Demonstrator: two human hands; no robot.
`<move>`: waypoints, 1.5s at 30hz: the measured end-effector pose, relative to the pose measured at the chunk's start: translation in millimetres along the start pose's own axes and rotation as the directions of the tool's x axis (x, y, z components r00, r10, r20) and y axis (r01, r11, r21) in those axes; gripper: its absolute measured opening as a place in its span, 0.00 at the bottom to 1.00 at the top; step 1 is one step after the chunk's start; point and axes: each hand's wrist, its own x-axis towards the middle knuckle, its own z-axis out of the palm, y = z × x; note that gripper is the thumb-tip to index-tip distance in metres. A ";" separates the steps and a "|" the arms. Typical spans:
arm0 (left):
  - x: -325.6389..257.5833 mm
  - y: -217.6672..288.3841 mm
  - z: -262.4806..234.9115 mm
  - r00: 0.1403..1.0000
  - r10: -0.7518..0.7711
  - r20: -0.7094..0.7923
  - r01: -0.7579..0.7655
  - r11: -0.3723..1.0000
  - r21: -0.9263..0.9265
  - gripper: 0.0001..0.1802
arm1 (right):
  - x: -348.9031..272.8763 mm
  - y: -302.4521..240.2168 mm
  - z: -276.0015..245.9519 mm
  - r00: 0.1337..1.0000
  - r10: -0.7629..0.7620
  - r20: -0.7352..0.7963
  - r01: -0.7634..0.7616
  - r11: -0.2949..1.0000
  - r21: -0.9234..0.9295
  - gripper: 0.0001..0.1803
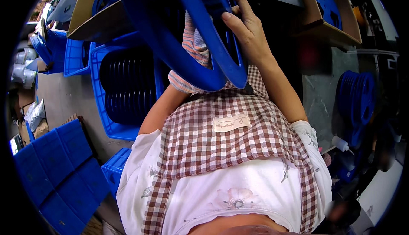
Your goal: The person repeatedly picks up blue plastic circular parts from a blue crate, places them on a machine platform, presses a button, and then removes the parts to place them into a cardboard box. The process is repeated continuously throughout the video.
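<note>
I hold a large blue plastic reel (179, 30) upright in front of my chest, its round flanges edge-on to me. My right hand (245, 26) grips the right flange from outside, fingers curled over its rim. My left hand (194, 43) wears a striped cloth glove and reaches between the two flanges, mostly hidden by the near flange. Below the reel I see my checked apron and white top.
A blue crate (108, 124) stacked with dark reels stands at my left on the floor. More blue crates (59, 171) lie lower left. Cardboard boxes (330, 26) with blue reels sit at the top. Blue reels (355, 98) and a white squeeze bottle (341, 143) stand at right.
</note>
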 end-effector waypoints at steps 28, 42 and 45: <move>39.2 50.6 1.1 0.981 -0.067 0.184 -0.019 0.904 0.427 0.18 | 44.8 -45.8 -68.7 0.959 -0.036 0.282 0.181 0.843 -0.506 0.43; 320.1 86.4 -69.4 0.897 0.099 0.431 -0.110 0.994 0.001 0.16 | 311.7 -35.3 -85.6 0.968 0.187 0.167 0.102 0.316 -0.943 0.45; 364.1 72.8 -94.7 0.959 -0.093 0.266 0.164 0.952 -0.259 0.16 | 344.2 3.1 -90.6 0.975 0.103 0.198 0.124 0.489 -0.863 0.45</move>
